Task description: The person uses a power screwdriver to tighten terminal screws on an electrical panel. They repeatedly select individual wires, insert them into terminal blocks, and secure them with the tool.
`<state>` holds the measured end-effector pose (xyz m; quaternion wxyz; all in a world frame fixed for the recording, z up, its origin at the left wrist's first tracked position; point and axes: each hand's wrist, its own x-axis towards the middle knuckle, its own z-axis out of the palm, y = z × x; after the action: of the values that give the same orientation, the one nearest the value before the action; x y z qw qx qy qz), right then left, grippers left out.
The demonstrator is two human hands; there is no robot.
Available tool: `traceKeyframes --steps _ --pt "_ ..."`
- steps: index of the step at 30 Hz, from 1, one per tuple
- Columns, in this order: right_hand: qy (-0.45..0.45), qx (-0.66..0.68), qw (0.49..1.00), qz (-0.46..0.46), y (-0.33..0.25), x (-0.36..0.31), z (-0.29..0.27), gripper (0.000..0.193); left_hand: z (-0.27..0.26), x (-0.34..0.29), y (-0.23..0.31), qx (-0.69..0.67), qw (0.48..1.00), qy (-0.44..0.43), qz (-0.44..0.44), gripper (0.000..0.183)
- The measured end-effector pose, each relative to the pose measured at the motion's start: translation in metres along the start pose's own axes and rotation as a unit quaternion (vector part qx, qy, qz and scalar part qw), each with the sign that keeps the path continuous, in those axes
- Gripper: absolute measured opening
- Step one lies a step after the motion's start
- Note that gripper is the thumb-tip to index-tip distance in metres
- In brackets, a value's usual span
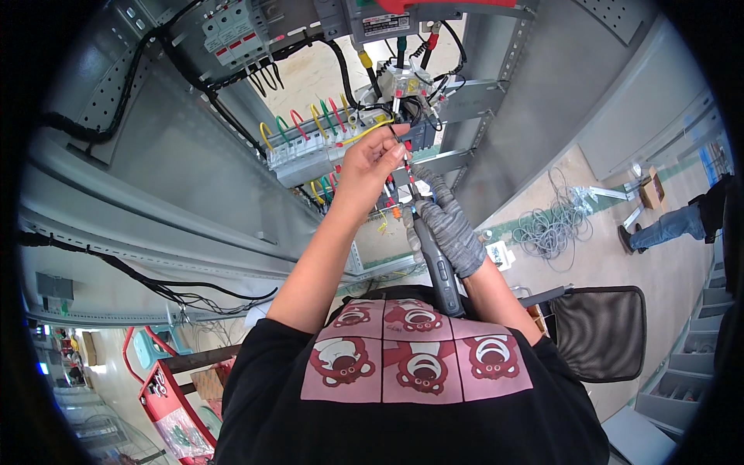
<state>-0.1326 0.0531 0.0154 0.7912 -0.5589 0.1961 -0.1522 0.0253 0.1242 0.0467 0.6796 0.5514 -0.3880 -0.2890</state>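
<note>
My bare left hand (367, 169) reaches into a grey metal cabinet (535, 85), thumb and index finger closed in a pinch. Something thin and dark shows at the fingertips, too small to name. A grey knitted glove covers my right hand (448, 226), wrapped round a dark cordless electric screwdriver (440, 267). The screwdriver's front end points up toward the left fingertips. Just beyond the left hand runs a yellow wire (364, 135). To its left sits a row of white terminal devices (302, 159) with yellow, green and red wire loops.
Circuit breakers (236, 39) and black cable bundles (339, 66) line the cabinet's upper part. On the floor at right lie coiled grey cables (552, 230), near another person's leg (673, 226). A black mesh chair (601, 335) stands close at right, a red cart (172, 407) at lower left.
</note>
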Motion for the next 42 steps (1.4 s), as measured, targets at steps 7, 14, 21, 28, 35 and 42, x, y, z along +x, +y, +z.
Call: traceKeyframes --steps 7,14,21,28,35,42 --pt "0.015 -0.012 1.000 -0.001 -0.004 -0.005 0.004 0.054 -0.010 0.000 0.004 0.024 0.999 -0.025 -0.005 0.032" --pt "0.022 -0.054 0.995 -0.087 0.009 0.003 0.000 0.053 -0.006 -0.005 0.011 -0.011 0.999 -0.019 -0.026 0.038" --pt "-0.030 0.129 0.991 0.005 -0.005 0.008 0.009 0.056 -0.007 0.005 -0.012 0.122 0.986 0.074 0.088 0.041" --pt "-0.034 0.156 0.987 -0.016 -0.015 0.030 0.017 0.056 -0.019 0.026 0.005 0.292 0.928 0.101 0.206 0.027" --pt "-0.021 0.150 0.988 -0.010 -0.021 0.050 0.025 0.054 -0.032 0.052 0.014 0.260 0.949 0.031 0.177 0.023" --pt "-0.027 0.157 0.987 -0.036 -0.016 0.035 0.016 0.055 -0.058 0.032 -0.035 0.272 0.913 0.087 0.290 0.026"
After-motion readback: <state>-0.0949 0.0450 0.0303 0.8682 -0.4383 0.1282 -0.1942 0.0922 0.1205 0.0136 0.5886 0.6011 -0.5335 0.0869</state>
